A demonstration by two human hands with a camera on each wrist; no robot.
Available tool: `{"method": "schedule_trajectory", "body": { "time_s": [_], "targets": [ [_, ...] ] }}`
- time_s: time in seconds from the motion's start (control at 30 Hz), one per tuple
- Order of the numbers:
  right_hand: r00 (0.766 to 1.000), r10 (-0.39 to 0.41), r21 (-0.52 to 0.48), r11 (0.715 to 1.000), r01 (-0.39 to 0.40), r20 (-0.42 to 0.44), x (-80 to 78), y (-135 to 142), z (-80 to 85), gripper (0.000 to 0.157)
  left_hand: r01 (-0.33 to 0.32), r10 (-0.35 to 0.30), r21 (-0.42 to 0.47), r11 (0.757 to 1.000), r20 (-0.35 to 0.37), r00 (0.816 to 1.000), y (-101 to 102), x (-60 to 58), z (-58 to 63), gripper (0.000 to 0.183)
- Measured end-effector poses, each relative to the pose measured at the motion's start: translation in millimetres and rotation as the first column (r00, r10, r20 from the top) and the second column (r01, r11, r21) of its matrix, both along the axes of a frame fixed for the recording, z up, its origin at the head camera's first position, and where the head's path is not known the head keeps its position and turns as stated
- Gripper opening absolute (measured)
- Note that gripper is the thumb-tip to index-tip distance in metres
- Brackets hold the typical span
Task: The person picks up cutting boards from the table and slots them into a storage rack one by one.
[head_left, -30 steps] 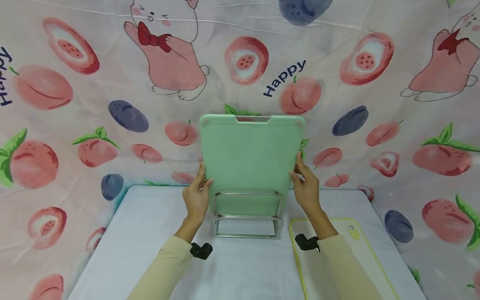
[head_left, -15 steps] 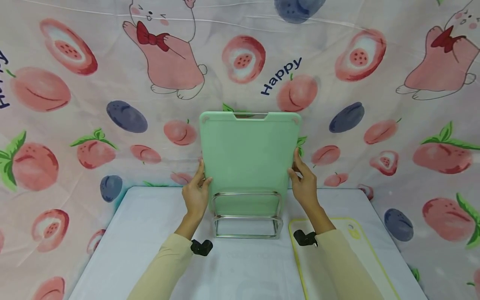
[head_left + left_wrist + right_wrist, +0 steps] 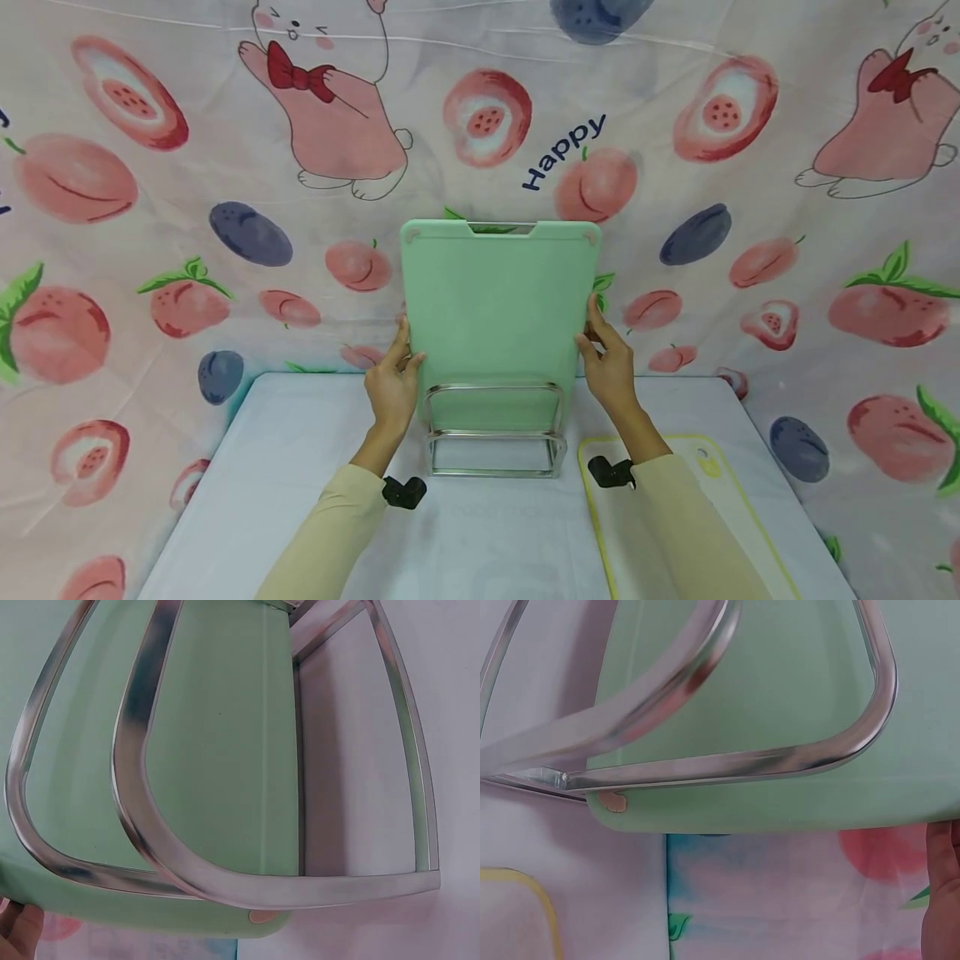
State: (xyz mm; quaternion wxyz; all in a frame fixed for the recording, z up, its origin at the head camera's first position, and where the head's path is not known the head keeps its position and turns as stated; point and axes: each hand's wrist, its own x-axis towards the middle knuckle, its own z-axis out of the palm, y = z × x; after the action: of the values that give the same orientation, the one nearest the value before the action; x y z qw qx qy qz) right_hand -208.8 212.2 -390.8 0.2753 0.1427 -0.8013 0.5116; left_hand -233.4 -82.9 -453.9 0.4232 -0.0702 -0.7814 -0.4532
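Note:
A light green cutting board (image 3: 498, 312) stands upright in a silver metal rack (image 3: 495, 435), behind its two nearer bars. At its top edge is a handle notch with a thin metal bar across. My left hand (image 3: 392, 387) holds the board's left edge, thumb toward the front. On the opposite edge my right hand (image 3: 611, 375) does the same at about equal height. The left wrist view shows the board's lower corner between curved bars (image 3: 131, 750), with only part of a thumb visible. In the right wrist view a pinkish corner pad (image 3: 613, 802) sits close to a rack bar.
A white cutting board with a yellow rim (image 3: 587, 492) lies flat on the white table (image 3: 480, 533), partly under the right forearm. Behind the table hangs a cloth (image 3: 480, 33) printed with fruit and rabbits. Each wrist carries a small black camera (image 3: 405, 492).
The green board's top edge has shifted slightly up, its right corner a little left, and it stands straighter. Both hands keep their hold. The rack stays in place.

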Motion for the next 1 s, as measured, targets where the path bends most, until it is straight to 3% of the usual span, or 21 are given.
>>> {"method": "schedule_trajectory", "body": {
  "time_s": [0.27, 0.5, 0.77, 0.9, 1.0],
  "targets": [
    [0.998, 0.017, -0.010, 1.000, -0.016, 0.055, -4.3, 2.6, -1.2, 0.062, -0.009, 0.009, 0.001, 1.000, 0.016, 1.000, 1.2, -0.8, 0.7, 0.063],
    [1.000, 0.018, -0.022, 1.000, -0.018, 0.023, -29.1, 14.1, -29.8, 0.065, -0.012, 0.013, -0.017, 1.000, 0.016, 1.000, 1.5, -1.8, 0.3, 0.061],
    [1.000, -0.009, 0.002, 1.000, 0.009, 0.012, -30.5, 13.6, -34.7, 0.068, 0.010, -0.010, 0.038, 0.999, 0.003, 1.000, 1.3, -2.0, 1.5, 0.056],
    [1.000, -0.017, 0.013, 1.000, 0.016, 0.026, -26.3, 13.6, -31.3, 0.068, 0.077, -0.080, 0.102, 0.992, 0.028, 0.996, 0.5, 0.0, 2.9, 0.055],
    [1.000, -0.014, -0.001, 1.000, 0.014, 0.024, -21.7, 15.9, -28.8, 0.065, 0.179, -0.193, 0.181, 0.967, 0.063, 0.979, 0.0, 3.9, 3.8, 0.055]
  ]
}}
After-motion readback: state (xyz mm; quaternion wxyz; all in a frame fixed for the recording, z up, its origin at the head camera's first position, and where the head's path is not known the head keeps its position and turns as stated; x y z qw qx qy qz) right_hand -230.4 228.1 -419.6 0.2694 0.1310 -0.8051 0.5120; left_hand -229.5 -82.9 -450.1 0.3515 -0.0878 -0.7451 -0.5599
